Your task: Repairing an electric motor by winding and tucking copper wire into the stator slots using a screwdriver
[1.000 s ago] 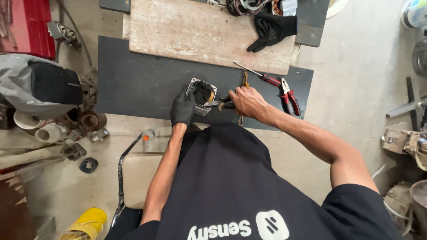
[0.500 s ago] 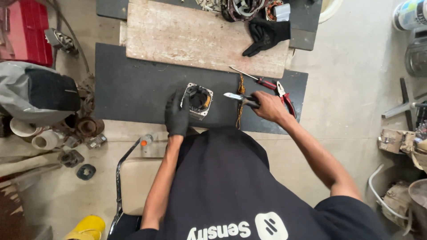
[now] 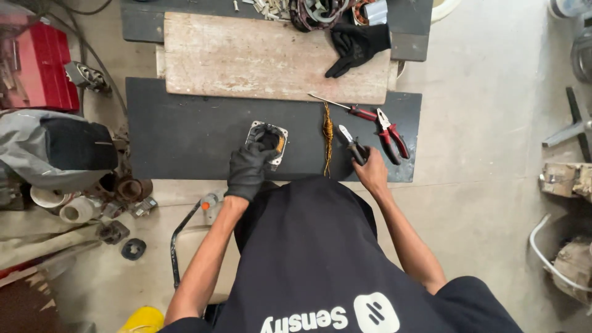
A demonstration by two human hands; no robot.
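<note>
Dark mat (image 3: 185,135): gloved left hand (image 3: 248,169) grips stator (image 3: 268,140) (copper wire (image 3: 327,137) beside), right hand (image 3: 372,172) clasps cutters (image 3: 350,143)

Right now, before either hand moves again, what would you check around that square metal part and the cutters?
1. Left hand gloved and gripping the square metal part: ok.
2. Part resting on the black mat: ok.
3. Right hand bare, holding dark-handled cutters: not ok if gloves matter; spare black glove lies on the wooden board.
4. Copper wire bundle apart from both hands: ok.
5. Red pliers and screwdriver beside the right hand: ok.
6. Cutter jaws open or closed: cannot tell.
</note>
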